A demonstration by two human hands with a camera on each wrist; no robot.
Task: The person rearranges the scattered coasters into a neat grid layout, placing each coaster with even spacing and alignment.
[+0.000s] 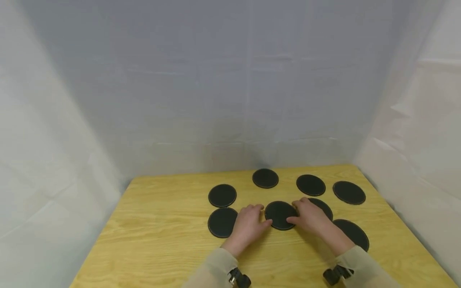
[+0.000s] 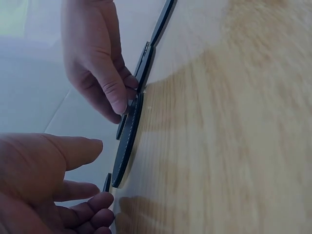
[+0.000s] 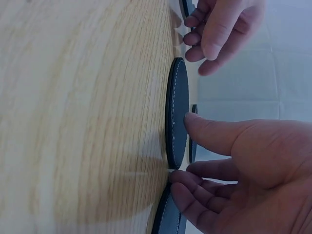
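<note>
Nearest the camera, two beige sleeves come in from the bottom edge, each with a black wrist strap. Ahead of them both hands lie low over the wooden desk [image 1: 162, 240], flanking one black round coaster [image 1: 280, 215] that lies flat near the middle of the desk.

Left hand [image 1: 247, 226] – just left of that coaster, fingers loosely bent, thumb tip at or right by its left rim. The left wrist view shows the fingers relaxed and parted beside the coaster [image 2: 127, 141], nothing gripped; true contact cannot be told.

Right hand [image 1: 310, 216] – just right of the coaster, fingertips at its right rim. In the right wrist view the thumb is stretched toward the coaster [image 3: 177, 113] edge and the other fingers curl loosely below it – hand fairly wide, not closed round anything. In the left wrist view one right fingertip [image 2: 118, 101] sits against the coaster's rim.

The right hand partly covers a second coaster [image 1: 323, 207] behind it; another coaster [image 1: 353, 234] lies just right of the right forearm, near side. Left of the left hand is a coaster [image 1: 222, 222], close by but apart from it.

Farther back: one coaster [image 1: 222, 195] on the left, one [image 1: 265, 178] at far centre, one [image 1: 311, 185] to its right, and one [image 1: 349, 192] at far right. All lie flat, apart from each other.

Beyond the desk, pale cloth [image 1: 230, 100] hangs at the back and both sides.
</note>
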